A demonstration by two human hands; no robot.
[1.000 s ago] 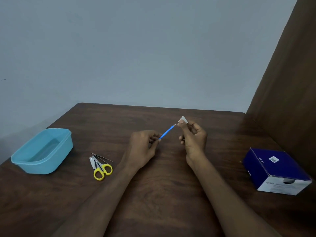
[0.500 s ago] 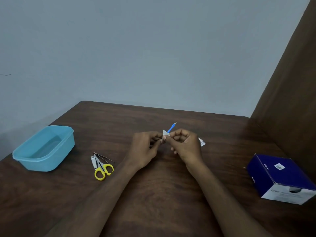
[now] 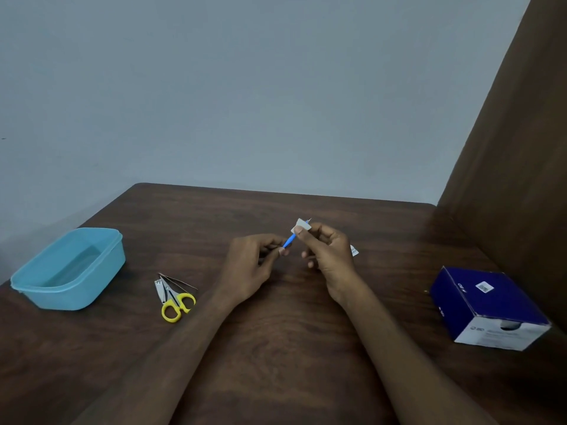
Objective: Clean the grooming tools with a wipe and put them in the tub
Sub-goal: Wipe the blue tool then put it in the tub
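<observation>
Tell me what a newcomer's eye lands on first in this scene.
At the middle of the dark wooden table, the left hand pinches a thin blue tool while the right hand pinches a small white wipe around its far end. To the left sit a light blue tub and yellow-handled scissors beside other small metal tools. A dark blue box lies at the right.
</observation>
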